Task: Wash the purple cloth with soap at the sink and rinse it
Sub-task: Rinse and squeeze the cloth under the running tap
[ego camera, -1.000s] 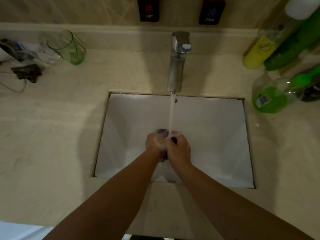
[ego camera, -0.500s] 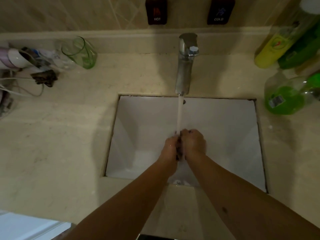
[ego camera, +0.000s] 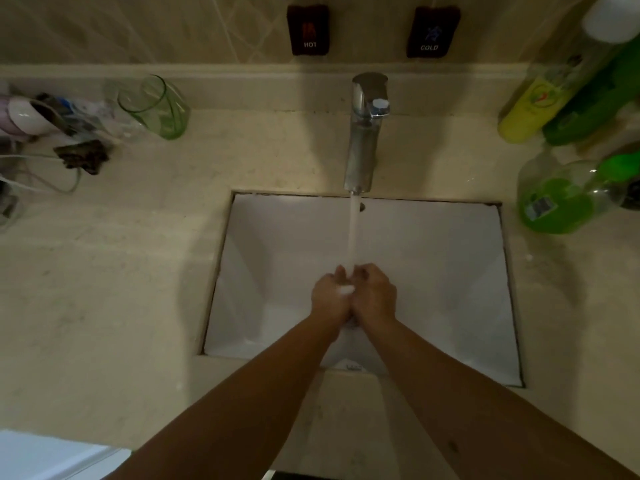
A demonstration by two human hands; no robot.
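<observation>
Beige stone counter (ego camera: 104, 306) surrounds a white rectangular sink (ego camera: 433, 271), with a tiled wall behind. At far left lie cables and small clutter (ego camera: 52, 133), not identifiable in detail. Just right of these a green glass (ego camera: 156, 107) lies tilted on its side. On the wall, two dark tags read HOT (ego camera: 308, 29) and COLD (ego camera: 433, 31). Below them a chrome tap (ego camera: 365, 133) stands at the sink's back edge; a stream (ego camera: 355, 233) runs from its spout straight down onto the hands. Left hand (ego camera: 330, 299) and right hand (ego camera: 375, 296) are pressed together over the middle of the basin, fingers of both curled inward beneath the stream. A white patch of foam or water sits on the left hand. Cloth: only a small dark sliver (ego camera: 351, 322) shows between the heels of the hands; its colour cannot be confirmed, and what each hand grips cannot be told. At right, a yellow bottle (ego camera: 530, 109), a green bottle (ego camera: 595, 98) and a clear bottle (ego camera: 554, 202) of green liquid rest on the counter.
</observation>
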